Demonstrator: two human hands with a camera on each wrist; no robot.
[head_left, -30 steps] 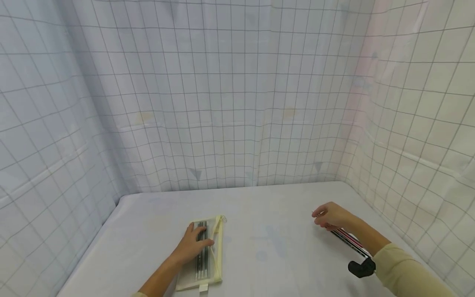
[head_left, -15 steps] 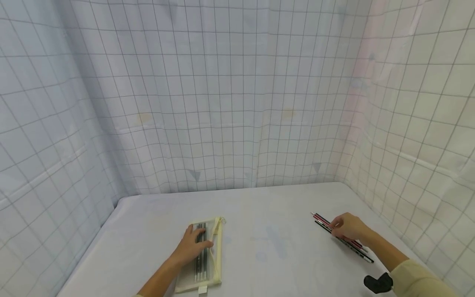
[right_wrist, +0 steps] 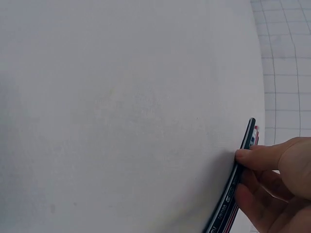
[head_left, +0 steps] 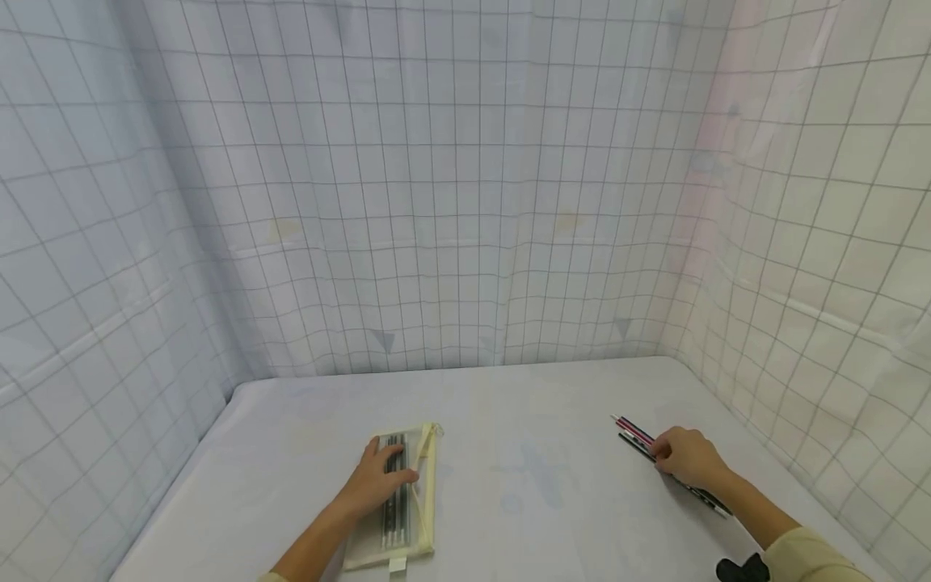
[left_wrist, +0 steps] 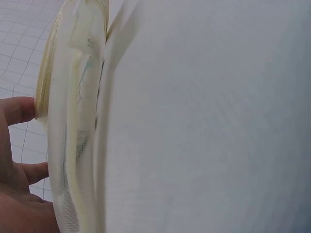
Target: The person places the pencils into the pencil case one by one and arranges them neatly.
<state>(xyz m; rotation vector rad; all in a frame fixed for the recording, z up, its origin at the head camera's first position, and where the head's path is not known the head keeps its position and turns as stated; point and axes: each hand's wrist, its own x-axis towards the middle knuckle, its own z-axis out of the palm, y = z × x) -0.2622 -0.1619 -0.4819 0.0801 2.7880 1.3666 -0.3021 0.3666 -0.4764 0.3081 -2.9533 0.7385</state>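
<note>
Pale cream sleeves [head_left: 809, 556] and a black wrist device [head_left: 742, 569] show.

Light is diffuse, the right wrist view dimmer and softly shadowed.

A white-covered table [head_left: 538, 525] lay beneath the left hand [head_left: 374, 485] and the right hand [head_left: 689, 459]; creased white cloth walls [head_left: 451, 202] with dark grid lines rose beyond and beside them.

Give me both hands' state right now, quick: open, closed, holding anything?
Left hand: open, resting on the pouch.
Right hand: closed, pinching pencils; how many is unclear.
</note>
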